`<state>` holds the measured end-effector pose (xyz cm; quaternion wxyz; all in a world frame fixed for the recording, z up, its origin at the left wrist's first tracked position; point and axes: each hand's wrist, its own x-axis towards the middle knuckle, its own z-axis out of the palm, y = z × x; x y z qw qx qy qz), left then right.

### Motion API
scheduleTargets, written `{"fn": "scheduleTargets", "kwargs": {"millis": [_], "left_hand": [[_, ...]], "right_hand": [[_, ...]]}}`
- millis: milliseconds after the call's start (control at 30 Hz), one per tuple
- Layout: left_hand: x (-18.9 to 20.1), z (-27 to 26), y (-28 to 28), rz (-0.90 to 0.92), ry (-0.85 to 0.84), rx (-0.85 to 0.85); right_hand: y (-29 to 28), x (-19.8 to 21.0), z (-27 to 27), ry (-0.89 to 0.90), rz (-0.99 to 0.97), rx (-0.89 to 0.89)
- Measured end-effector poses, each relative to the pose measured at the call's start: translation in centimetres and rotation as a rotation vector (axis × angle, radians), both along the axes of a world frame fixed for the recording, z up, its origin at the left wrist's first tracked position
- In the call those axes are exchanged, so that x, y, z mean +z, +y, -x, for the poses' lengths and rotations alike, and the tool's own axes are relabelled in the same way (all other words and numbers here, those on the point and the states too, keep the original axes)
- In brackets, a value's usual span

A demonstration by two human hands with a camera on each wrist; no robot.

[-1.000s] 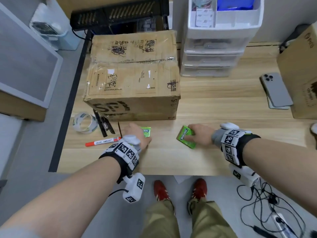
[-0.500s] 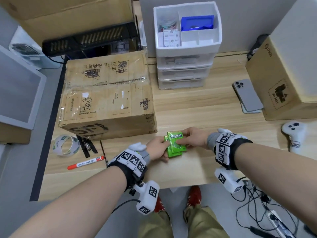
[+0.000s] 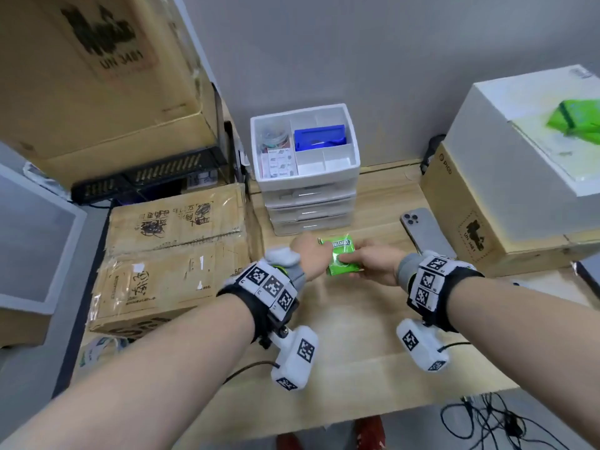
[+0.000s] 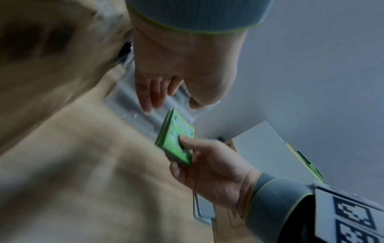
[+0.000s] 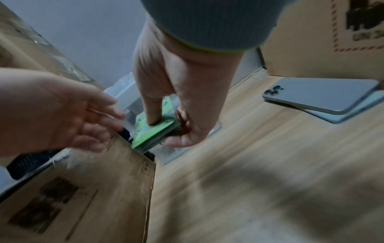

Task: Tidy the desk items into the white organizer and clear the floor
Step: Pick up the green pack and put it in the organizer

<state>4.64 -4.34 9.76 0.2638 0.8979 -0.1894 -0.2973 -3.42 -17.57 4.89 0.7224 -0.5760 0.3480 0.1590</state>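
Desk (image 3: 373,323): light wood; bare strip runs from its near edge up to the hands. Hemmed left by a taped cardboard box (image 3: 168,254), right by a printed carton (image 3: 487,222), rear by the white organizer (image 3: 308,190) against the wall.

White organizer: stacked drawers, open compartments on top, one holding a blue item (image 3: 319,136). It stands just beyond the hands, with a small gap between.

Green gum packs (image 3: 341,258): flat stack held above the desk between both hands, in front of the organizer's drawers. Long axis runs roughly away from the person; printed end points toward the organizer, face up.

Right hand (image 3: 373,264): grasps the stack's near end, thumb (image 4: 187,139) on the top face, other fingers curled beneath.

Left hand (image 3: 311,254): released, fingers (image 5: 99,118) loosely extended just left of the stack; contact cannot be told.

Phones (image 5: 324,97): two, stacked, on the desk to the right, beside the printed carton.
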Motion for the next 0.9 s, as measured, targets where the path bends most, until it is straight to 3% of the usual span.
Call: {"fn": "scheduleTargets", "kwargs": {"millis": [167, 233, 433, 633, 733, 900], "left_hand": [[5.6, -7.8, -1.0, -0.065, -0.626, 0.037], [6.2, -10.8, -0.5, -0.147, -0.79, -0.005], [3.9, -15.1, 0.8, -0.249, -0.697, -0.154], [4.0, -16.0, 0.6, -0.352, -0.83, -0.283], [4.3, -16.5, 0.1, -0.4, -0.84, -0.311], [4.6, -16.4, 0.1, -0.411, -0.843, -0.324]], "right_hand": [[-1.4, 0.5, -5.2, -0.056, 0.061, -0.086], [-1.3, 0.4, -6.9, -0.05, 0.082, -0.109], [-0.1, -1.3, -10.2, -0.046, -0.021, -0.233], [0.1, -2.2, -11.2, -0.073, -0.321, -0.471], [0.8, -2.0, -10.9, -0.04, -0.323, -0.474], [3.3, -3.3, -7.0, 0.068, -0.288, -0.313]]}}
